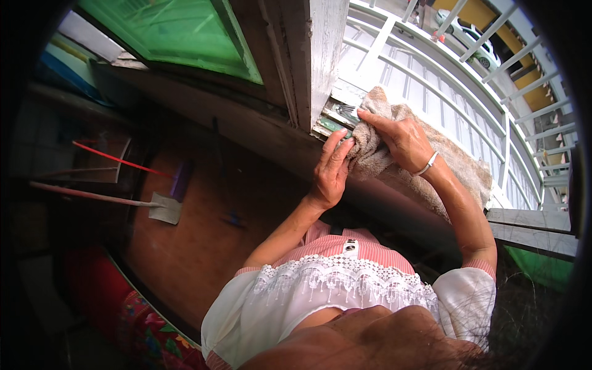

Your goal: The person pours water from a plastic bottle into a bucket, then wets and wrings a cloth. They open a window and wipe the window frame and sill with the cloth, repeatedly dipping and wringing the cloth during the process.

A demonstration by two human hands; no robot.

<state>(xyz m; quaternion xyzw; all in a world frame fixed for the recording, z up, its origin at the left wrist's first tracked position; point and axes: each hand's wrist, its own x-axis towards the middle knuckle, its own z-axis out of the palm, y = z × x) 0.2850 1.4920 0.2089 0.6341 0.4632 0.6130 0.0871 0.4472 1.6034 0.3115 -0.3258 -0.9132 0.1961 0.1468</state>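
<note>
A beige and brown towel [435,154] lies bunched over the window sill, its far part draped along the right side. My right hand [404,143] is closed on the bunched cloth, with the index finger stretched toward the frame's corner. A light bracelet [427,163] circles that wrist. My left hand [332,169] bends its fingers against the towel's left edge and pinches it there. Just past the fingertips is the worn sill track [333,125], with green and white flaking paint and a small metal fitting [347,110].
A white window post [325,55] stands beside the hands, with an open green-glass sash [185,37] at upper left. White railings [441,86] curve outside, above a parked white car [472,37]. Below left, a red-handled broom [117,157] and a pale dustpan [165,208] rest near the brown floor [179,246].
</note>
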